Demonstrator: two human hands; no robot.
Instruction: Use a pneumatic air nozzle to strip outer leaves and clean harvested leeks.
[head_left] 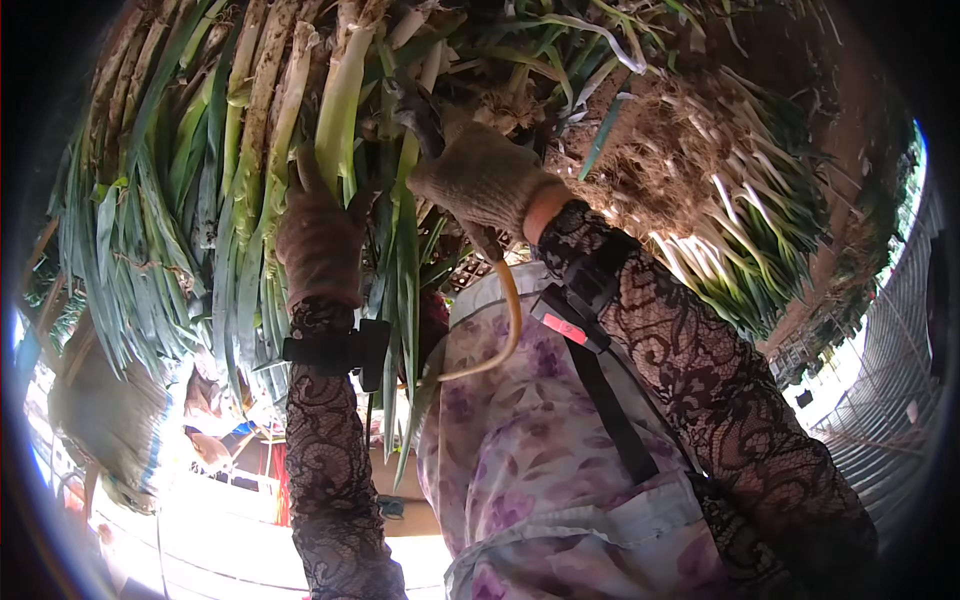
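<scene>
My left hand [322, 240], in a brownish knit glove, is closed around a leek. The pale stalk of this leek [345, 110] rises between the forefinger and thumb, and long green leaves hang beside my wrist. My right hand [485, 175], gloved alike, is closed around a dark tool [420, 118] that looks like an air blow gun. Its tip points up toward the leek roots. A yellowish hose [512, 310] curves down from beneath that hand. My right fingers are partly hidden by the back of the hand.
A thick row of unpeeled leeks [180, 180] lies to the left with leaves hanging down. On the right is a heap of whiter leeks [750, 220] with roots bunched together. A pale sack [105, 420] stands lower left. Wire mesh [880, 380] runs along the right.
</scene>
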